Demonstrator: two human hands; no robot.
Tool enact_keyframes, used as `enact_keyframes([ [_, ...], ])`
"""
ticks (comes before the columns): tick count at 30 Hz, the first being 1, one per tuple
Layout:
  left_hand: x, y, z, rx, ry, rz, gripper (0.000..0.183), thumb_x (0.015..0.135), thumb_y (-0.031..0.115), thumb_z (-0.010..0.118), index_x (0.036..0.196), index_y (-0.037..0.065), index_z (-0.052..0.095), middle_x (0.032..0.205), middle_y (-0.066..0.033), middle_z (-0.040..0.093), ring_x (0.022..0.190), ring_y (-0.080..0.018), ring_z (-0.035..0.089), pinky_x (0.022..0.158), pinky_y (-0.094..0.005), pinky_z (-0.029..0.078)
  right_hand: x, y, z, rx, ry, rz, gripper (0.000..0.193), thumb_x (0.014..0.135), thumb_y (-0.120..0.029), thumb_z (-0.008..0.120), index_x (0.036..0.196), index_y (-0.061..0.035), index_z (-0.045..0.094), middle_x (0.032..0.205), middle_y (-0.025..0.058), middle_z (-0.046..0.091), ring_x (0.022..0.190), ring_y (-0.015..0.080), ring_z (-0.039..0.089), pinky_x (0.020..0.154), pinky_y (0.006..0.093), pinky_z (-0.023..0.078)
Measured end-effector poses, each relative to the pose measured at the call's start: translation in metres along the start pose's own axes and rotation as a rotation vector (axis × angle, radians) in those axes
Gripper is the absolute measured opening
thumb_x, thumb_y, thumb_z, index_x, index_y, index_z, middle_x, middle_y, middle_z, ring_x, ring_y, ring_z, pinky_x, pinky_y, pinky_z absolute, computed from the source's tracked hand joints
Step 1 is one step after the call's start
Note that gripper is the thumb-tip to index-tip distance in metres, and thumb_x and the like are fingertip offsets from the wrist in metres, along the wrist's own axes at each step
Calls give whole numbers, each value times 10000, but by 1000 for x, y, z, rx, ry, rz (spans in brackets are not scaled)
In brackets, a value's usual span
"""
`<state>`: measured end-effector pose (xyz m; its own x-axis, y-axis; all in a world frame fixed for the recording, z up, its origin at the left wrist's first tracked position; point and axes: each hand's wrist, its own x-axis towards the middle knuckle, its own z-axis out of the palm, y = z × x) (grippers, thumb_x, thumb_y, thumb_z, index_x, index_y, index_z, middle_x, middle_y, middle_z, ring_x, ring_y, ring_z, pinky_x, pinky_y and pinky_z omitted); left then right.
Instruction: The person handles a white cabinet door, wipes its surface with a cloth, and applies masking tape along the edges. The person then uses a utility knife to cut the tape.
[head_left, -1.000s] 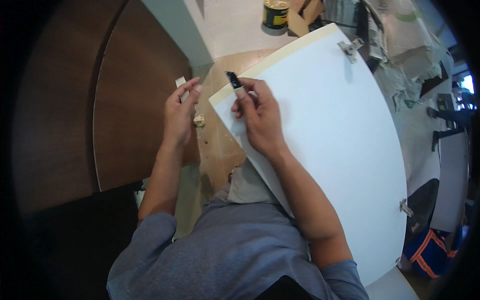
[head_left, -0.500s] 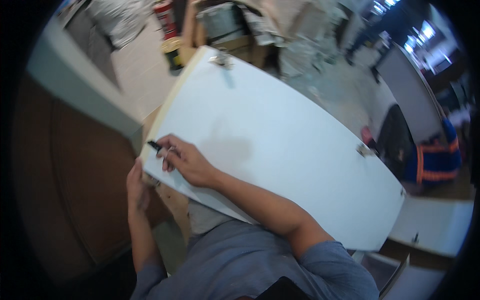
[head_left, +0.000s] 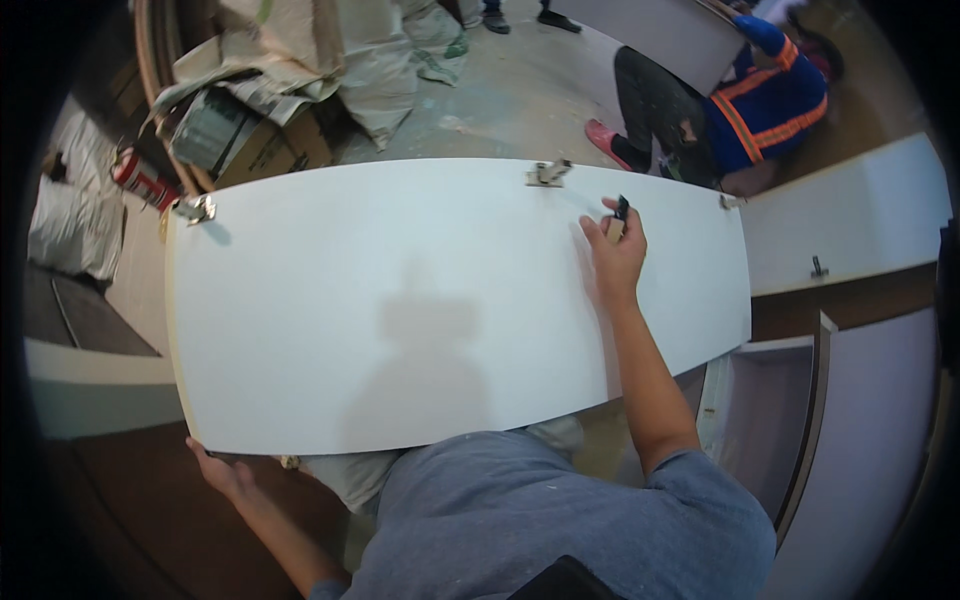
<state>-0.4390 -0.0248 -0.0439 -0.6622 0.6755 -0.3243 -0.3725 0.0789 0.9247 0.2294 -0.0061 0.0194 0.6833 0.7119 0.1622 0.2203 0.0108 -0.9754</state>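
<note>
A long white cabinet door panel [head_left: 450,260] lies in front of me, with a pale yellowish strip [head_left: 172,310] along its left edge. My right hand [head_left: 622,265] is above the panel's right part, closed around a small hand tool [head_left: 616,228] with a black end and a tan body; its exact kind is hard to make out. At the near left corner, my left hand [head_left: 222,477] has its fingers stretched out, the tips touching the panel's edge. Metal cabinet hinges sit along the far edge: one at the left [head_left: 196,209], one nearer the right [head_left: 548,174], another at the far right corner [head_left: 730,202].
A co-worker [head_left: 765,110] in blue with orange bands crouches beyond the panel, near a large board [head_left: 665,35]. Cardboard boxes [head_left: 265,145], sacks [head_left: 375,70] and a red cylinder [head_left: 142,178] stand at the back left. Another white panel [head_left: 850,220] and an open cabinet [head_left: 765,400] are at the right.
My view has turned, so the panel now lies nearly level across it. My right hand has moved with the tool from the left edge to the right part; my left hand stays at the near left corner.
</note>
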Motion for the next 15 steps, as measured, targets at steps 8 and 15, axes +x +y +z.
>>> enact_keyframes([
  [8, 7, 6, 13, -99, 97, 36, 649, 1141, 477, 331, 1473, -56, 492, 1477, -167, 572, 1312, -330, 577, 1101, -473, 490, 60, 8, 52, 258, -196, -97, 358, 795, -100, 905, 1083, 10, 724, 845, -5, 659, 757, 68, 558, 661, 258, 484],
  [15, 55, 17, -18, -13, 223, 103, 623, 1153, 418, 289, 1433, -90, 515, 1460, -171, 582, 1289, -320, 597, 1110, -466, 507, 57, -1, 93, 52, -173, -169, 310, 766, -173, 932, 803, -12, 669, 728, 31, 608, 689, 121, 516, 627, 313, 454],
])
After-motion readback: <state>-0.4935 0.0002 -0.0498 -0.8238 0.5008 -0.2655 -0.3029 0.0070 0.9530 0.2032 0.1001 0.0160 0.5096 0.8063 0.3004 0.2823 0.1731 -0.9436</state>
